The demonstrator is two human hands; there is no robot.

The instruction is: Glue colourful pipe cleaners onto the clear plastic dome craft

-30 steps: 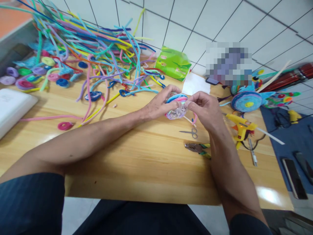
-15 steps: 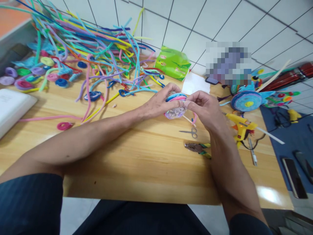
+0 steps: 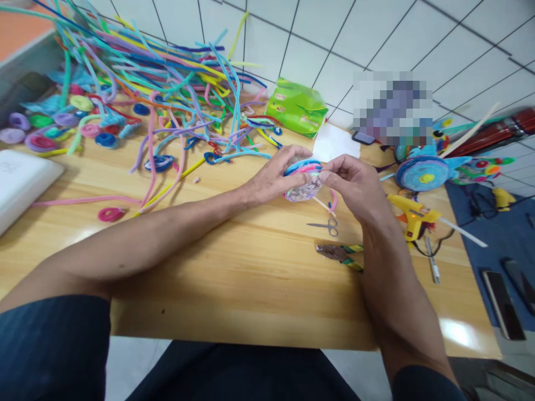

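Observation:
A round piece of coiled pipe cleaners point(image 3: 304, 167), blue and pink at its upper rim with a whitish, glue-like face, is held above the wooden table. My left hand point(image 3: 286, 172) grips it from the left, thumb across its face and fingers behind. At its right edge, my right hand point(image 3: 345, 181) has thumb and index finger pinched together; whatever lies between them is too small to name. Below the piece are a pale stick point(image 3: 325, 206) and a pink curl point(image 3: 333, 200). Small scissors point(image 3: 328, 225) and pliers point(image 3: 339, 253) lie nearer to me.
Loose pipe cleaners point(image 3: 167, 78) and small coils point(image 3: 39, 142) crowd the back left. A white box point(image 3: 25, 181) is at the left edge. Right of my right hand are a yellow glue gun point(image 3: 413, 216), a blue disc point(image 3: 422, 174) and a pen point(image 3: 432, 260). A green packet point(image 3: 296, 106) leans on the tiled wall.
The held piece has tilted slightly, so less of its whitish face shows. My right fingertips have shifted a little along its right edge.

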